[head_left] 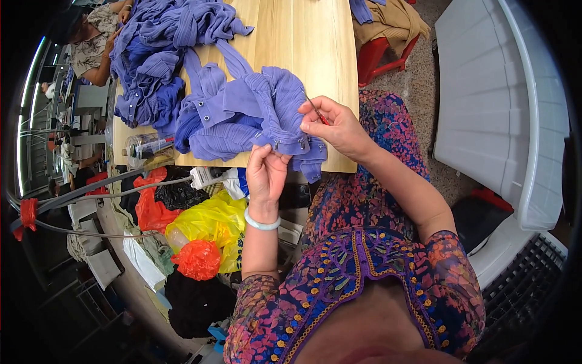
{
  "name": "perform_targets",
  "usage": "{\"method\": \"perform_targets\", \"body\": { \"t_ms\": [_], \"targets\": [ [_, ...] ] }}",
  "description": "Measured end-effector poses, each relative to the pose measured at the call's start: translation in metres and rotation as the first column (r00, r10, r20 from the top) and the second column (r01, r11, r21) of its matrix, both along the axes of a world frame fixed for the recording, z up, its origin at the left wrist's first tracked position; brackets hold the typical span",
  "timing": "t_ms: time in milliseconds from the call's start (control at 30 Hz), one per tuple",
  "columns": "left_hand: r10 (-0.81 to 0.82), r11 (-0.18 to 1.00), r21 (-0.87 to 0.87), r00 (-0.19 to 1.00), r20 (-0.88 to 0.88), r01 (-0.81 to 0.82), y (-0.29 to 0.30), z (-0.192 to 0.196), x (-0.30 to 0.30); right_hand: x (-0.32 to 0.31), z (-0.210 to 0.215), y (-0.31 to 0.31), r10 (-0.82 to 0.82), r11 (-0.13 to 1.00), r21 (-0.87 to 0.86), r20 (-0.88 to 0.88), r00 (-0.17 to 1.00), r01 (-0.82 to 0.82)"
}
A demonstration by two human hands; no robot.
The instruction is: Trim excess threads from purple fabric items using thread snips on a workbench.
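Note:
A purple ribbed garment (224, 136) lies bunched near the front edge of the wooden table (303, 36). Small metal fasteners show along its nearer band, and two round eyelets sit on a smooth flap. My left hand (267, 173), with a pale bangle on the wrist, pinches the near edge of that band. Just right of the garment, my right hand (336, 127) grips a thin tool (318, 113) with a dark shaft and a red part by the fingers. The tool's exact kind is unclear. Its shaft points up and left beside the cloth.
More purple garments (151, 67) are heaped at the table's far left. A clear plastic jar (139, 147) stands at the left edge. Below hang yellow (209, 221) and red plastic bags. A large pale bin (485, 103) stands right; another person (94, 45) sits far left.

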State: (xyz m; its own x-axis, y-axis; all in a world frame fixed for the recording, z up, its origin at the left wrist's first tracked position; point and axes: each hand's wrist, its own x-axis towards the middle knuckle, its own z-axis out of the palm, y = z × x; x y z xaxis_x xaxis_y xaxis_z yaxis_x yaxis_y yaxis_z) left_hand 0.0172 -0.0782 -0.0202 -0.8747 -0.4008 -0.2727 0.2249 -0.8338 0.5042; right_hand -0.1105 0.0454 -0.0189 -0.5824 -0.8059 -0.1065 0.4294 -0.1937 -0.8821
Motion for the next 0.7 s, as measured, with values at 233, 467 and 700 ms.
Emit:
{"method": "perform_targets", "body": {
  "t_ms": [233,467,700],
  "targets": [
    [0.031,0.971,-0.239,0.996,0.086,-0.009,0.007,0.002,-0.005,-0.001,-0.002,0.001,0.026,0.996,0.086,-0.083,0.996,-0.019],
    [0.055,0.902,-0.431,0.983,0.175,0.027,0.012,-0.001,-0.003,0.005,0.0,-0.003,-0.039,0.997,0.06,-0.143,0.989,0.048],
    [0.071,0.841,-0.54,0.981,0.182,0.039,0.018,-0.002,-0.004,0.006,-0.008,-0.01,-0.123,0.989,0.029,-0.374,0.919,0.144]
  ]
}}
